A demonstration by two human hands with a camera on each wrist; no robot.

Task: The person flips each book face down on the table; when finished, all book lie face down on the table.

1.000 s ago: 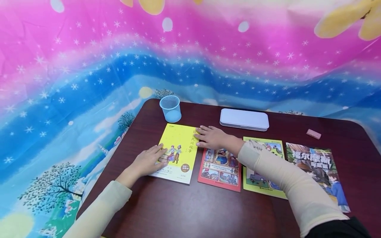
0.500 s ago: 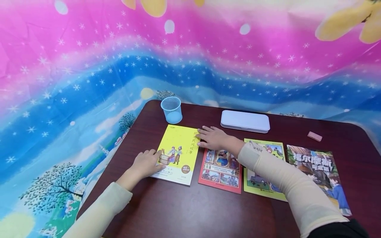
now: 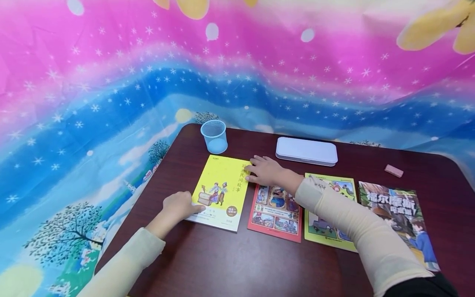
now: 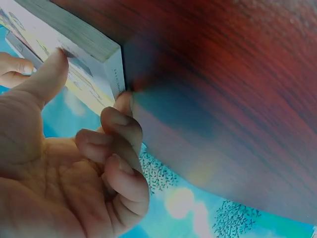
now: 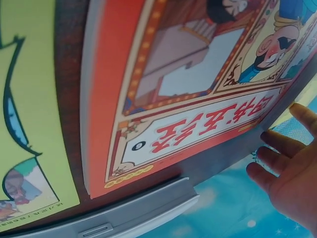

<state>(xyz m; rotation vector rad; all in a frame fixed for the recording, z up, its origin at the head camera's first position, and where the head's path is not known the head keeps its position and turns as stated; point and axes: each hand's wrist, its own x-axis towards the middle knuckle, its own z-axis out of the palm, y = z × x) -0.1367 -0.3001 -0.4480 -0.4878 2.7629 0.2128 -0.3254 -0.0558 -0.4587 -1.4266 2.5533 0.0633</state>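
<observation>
One mesh cup (image 3: 214, 138) and closed case (image 3: 306, 151) sit beyond the yellow book (image 3: 222, 175) the left hand (image 3: 179, 205) pinches, right hand (image 3: 265, 170) spread.

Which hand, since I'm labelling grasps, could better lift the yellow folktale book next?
Probably the left hand: its thumb overlies the yellow folktale book, one finger at its edge. The right hand only overlaps the opposite edge.
</observation>
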